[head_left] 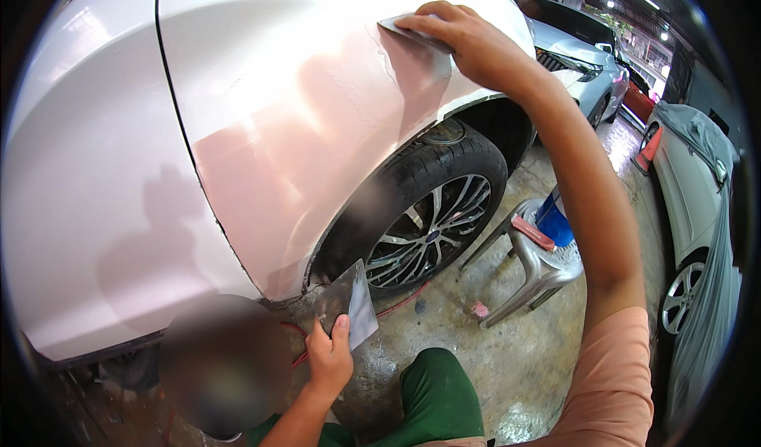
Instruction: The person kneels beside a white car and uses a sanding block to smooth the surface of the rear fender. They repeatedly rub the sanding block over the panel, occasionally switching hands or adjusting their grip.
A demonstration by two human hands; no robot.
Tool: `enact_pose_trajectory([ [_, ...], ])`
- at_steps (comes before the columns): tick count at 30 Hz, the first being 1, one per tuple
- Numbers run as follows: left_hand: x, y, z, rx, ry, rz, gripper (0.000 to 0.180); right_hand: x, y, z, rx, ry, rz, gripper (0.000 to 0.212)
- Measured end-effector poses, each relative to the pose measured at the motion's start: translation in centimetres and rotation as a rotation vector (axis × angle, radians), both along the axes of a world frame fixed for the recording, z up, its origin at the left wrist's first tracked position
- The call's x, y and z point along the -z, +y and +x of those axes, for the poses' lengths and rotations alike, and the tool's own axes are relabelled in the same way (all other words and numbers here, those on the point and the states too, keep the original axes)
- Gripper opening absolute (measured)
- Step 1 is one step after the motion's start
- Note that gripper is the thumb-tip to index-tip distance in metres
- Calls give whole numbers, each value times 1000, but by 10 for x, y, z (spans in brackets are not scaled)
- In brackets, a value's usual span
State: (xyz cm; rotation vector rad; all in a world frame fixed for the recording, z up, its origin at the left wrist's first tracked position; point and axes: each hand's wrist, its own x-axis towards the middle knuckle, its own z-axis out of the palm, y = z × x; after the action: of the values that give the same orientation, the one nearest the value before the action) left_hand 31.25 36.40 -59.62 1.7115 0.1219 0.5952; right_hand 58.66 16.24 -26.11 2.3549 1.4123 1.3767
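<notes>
My right hand (482,44) reaches up to the white car fender (230,43), fingers closed around a flat grey putty spreader (418,36). The spreader's edge rests on the upper part of the fender, by the front of the wheel arch. A wide patch of pink filler (261,158) covers the panel above the arch. Low in front of the wheel (432,229), my left hand (328,358) grips a thin, flat metal plate (362,311), thumb on its face. Whether any filler lies on the plate, I cannot tell.
A grey plastic stool (533,266) right of the wheel bears a blue bucket (552,219) and a red block-shaped tool (533,232). On the wet floor lie a red hose (406,299) and a pink lump (479,309). A blurred round shape (226,364) is at lower left. Other cars stand right.
</notes>
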Motion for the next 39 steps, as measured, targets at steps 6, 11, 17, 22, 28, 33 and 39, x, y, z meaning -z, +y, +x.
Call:
enact_pose_trajectory([
  [6, -5, 1, 2, -11, -59, 52, 28, 57, -20, -30, 54, -62, 15, 58],
  [11, -4, 2, 0, -2, -33, 72, 29, 93, -40, -37, 89, -110, -4, 56],
  [17, -7, -2, -3, 8, -69, 52, 28, 45, -41, -37, -74, 130, 171, 59],
  [22, -6, -10, -2, 69, 17, 9, 33, -11, -21, -1, -21, 9, 87, 57],
  [28, 0, -8, 0, 14, 6, 36, 30, -37, 15, -44, 94, 285, 21, 46],
  [33, 6, -9, 4, 16, -7, 76, 30, -6, -9, 8, 22, -12, -13, 61],
  [39, 8, -8, 2, 4, 7, 90, 30, 47, -40, -17, 45, -80, -3, 58],
])
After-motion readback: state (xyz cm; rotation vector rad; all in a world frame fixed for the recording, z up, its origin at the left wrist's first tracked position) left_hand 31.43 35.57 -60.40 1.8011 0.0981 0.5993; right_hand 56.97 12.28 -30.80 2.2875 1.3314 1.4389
